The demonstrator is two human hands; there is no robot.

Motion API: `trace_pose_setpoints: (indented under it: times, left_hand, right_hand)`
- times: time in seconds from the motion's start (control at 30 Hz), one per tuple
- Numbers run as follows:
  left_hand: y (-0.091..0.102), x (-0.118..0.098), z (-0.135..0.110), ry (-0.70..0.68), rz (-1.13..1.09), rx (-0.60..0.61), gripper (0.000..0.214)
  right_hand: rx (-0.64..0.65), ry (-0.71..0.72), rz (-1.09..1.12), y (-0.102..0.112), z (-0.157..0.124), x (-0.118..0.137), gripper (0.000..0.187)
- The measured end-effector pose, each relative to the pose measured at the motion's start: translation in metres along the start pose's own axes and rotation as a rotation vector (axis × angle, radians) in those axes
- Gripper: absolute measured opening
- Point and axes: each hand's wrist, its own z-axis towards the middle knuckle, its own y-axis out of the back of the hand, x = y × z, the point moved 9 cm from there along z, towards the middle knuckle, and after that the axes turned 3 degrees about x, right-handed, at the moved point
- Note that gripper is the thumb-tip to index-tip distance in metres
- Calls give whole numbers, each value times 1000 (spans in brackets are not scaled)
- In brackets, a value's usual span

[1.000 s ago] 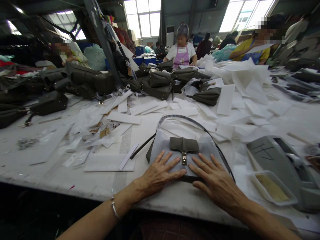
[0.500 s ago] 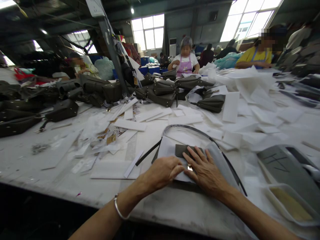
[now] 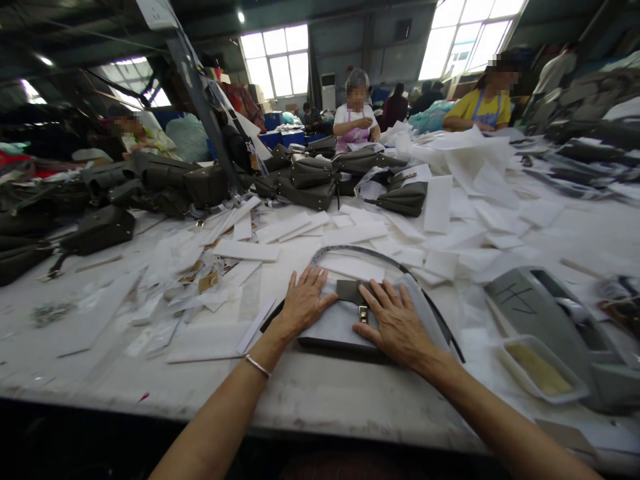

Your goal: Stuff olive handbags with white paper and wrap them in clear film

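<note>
A small dark olive handbag (image 3: 345, 291) lies flat on the table in front of me, wrapped in thin grey-white paper (image 3: 336, 322), with its clasp flap and metal lock (image 3: 363, 313) showing. Its thin dark strap (image 3: 400, 264) arcs behind it. My left hand (image 3: 301, 302) lies flat, fingers spread, on the bag's left upper corner. My right hand (image 3: 393, 322) presses flat on the bag's right half, fingers beside the flap. Neither hand holds anything.
White paper strips and sheets (image 3: 350, 233) litter the white table (image 3: 320, 393). More olive handbags (image 3: 310, 180) are piled at the back and left. A small tray with a yellow sponge (image 3: 539, 367) and a grey machine (image 3: 550, 313) stand at right. Other people work at the far side.
My left hand went from a closed pinch at the bag's front edge to lying open on its left corner. My right hand shifted slightly right of the flap.
</note>
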Motion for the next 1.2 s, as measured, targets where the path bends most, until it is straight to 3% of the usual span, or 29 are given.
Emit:
trace_pose_setpoints:
  times: [0.1, 0.17, 0.23, 0.3, 0.43, 0.57, 0.77, 0.97, 1.2]
  left_hand:
    - [28, -17, -4, -30, 87, -81, 64]
    - [40, -44, -12, -156, 105, -150, 70]
    - [34, -72, -23, -328, 72, -144, 73]
    - [13, -85, -31, -414, 33, -81, 75]
    - [-18, -80, -34, -376, 23, -47, 77]
    - [-10, -83, -37, -394, 51, -134, 76]
    - [0, -109, -61, -416, 154, -322, 55]
    - [2, -111, -74, -350, 241, -536, 54]
    - [-6, -108, -83, -486, 248, -620, 53]
  right_hand:
    - [7, -12, 18, -2, -2, 0, 75]
    - [23, -16, 33, -5, -2, 0, 75]
    - [49, -25, 51, -6, 0, -1, 76]
    - [103, -30, 79, -5, 3, -6, 79]
    - [280, 31, 167, 0, 5, -17, 88]
    - [209, -5, 105, 8, -6, -35, 83]
    - [150, 8, 106, -3, -15, -35, 78]
    - [262, -17, 247, 6, -9, -41, 82]
    - [373, -79, 371, 10, -9, -44, 80]
